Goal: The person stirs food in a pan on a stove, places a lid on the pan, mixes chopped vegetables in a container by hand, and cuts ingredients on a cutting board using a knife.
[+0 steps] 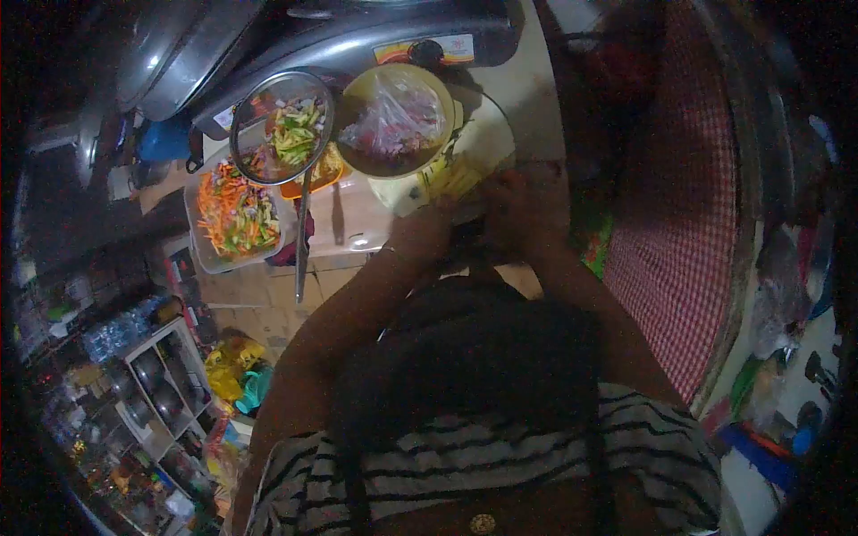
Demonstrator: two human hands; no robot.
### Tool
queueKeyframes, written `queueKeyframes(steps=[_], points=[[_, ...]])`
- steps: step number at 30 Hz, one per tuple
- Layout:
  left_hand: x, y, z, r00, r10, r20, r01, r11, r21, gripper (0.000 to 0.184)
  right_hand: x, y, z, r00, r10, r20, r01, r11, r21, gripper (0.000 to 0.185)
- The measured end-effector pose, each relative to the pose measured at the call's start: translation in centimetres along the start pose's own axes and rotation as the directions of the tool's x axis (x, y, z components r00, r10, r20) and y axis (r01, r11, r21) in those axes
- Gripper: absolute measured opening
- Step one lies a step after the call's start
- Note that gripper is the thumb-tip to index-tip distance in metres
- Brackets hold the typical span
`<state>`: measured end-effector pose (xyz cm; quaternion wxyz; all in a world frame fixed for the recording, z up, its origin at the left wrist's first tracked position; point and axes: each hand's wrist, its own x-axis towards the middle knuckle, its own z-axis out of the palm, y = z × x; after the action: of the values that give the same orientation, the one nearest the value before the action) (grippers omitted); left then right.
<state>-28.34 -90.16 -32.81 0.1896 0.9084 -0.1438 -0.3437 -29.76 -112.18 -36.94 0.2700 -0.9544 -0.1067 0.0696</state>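
Note:
At the front edge of the counter, my left hand [429, 225] lies by a pale yellow printed sheet or board [407, 192]. Close beside it on the right is my right hand [518, 207], in deep shadow. The fingers of both hands are too dark to make out, and I cannot tell what they hold. Just beyond them stands a yellow bowl [449, 98] with a clear plastic bag [398, 121] of pinkish pieces inside. To its left, a metal pan or strainer [235, 134] contains chopped green and pale vegetables, its long handle [302, 241] pointing toward me.
A clear container [207, 257] of shredded carrot and other chopped vegetables sits at the counter's left. An orange dish [332, 177] is partly under the pan. Behind stands a dark stove [357, 54] with a knob. Red checked cloth [675, 205] lies to the right; shelves [165, 384] stand lower left.

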Motion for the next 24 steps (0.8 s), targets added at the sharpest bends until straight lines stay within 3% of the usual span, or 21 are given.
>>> queueKeyframes(steps=[2, 5, 7, 12, 19, 24], points=[[-0.8, 0.2, -0.6, 1.000, -0.006, 0.011, 0.006, 1.000, 0.002, 0.032, -0.4, 1.1, 0.7, 0.998, -0.044, 0.034, 0.045, 0.998, -0.035, 0.040], [-0.8, -0.3, 0.6, 1.000, -0.019, 0.019, 0.020, 0.999, -0.029, 0.031, -0.3, 0.3, 1.0, 0.997, 0.056, 0.060, -0.057, 0.998, 0.011, 0.043], [-0.1, -0.6, 1.8, 1.000, -0.027, 0.006, 0.028, 0.997, -0.076, 0.031, -0.3, -0.2, 0.0, 0.994, 0.064, 0.089, -0.079, 0.982, 0.171, 0.044], [1.3, 0.5, 1.3, 1.000, -0.013, 0.008, 0.013, 1.000, -0.020, 0.031, -0.3, 2.4, 2.5, 0.999, -0.047, -0.018, 0.050, 0.981, 0.187, 0.046], [-2.2, 3.0, -3.0, 0.992, -0.054, 0.112, 0.045, 0.995, 0.085, 0.030, -0.6, 3.3, 3.4, 0.997, -0.039, -0.061, 0.050, 0.978, 0.201, 0.048], [0.8, 0.6, 1.4, 0.998, -0.014, 0.068, 0.013, 1.000, 0.007, 0.039, -0.5, 3.5, 3.6, 0.996, -0.042, -0.075, 0.057, 0.976, 0.210, 0.050]])
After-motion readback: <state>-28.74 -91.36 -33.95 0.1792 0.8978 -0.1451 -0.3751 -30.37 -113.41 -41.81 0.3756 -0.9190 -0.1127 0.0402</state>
